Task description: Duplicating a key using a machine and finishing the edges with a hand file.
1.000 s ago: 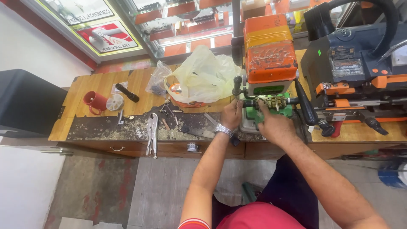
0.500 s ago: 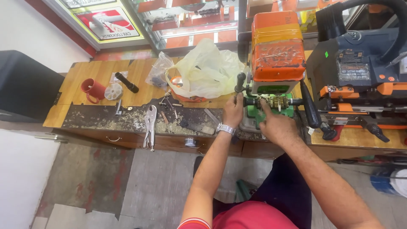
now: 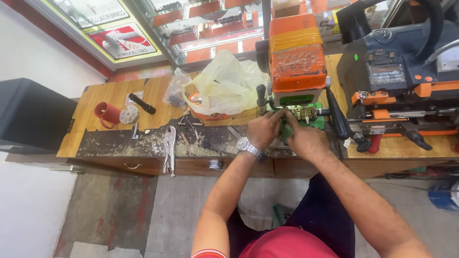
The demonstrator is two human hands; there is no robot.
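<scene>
Key-cutting machine [image 3: 297, 62], orange over green, stands at the bench's [image 3: 119, 95] far edge; both hands meet at its green clamp [image 3: 306, 114]. Left hand [image 3: 263, 130] pinches there with curled fingers, right hand [image 3: 306, 141] pressing just beside it (what they pinch is hidden). Since earlier, the hands have closed together. Locking pliers [image 3: 169, 148] lie left, overhanging the near edge.
</scene>
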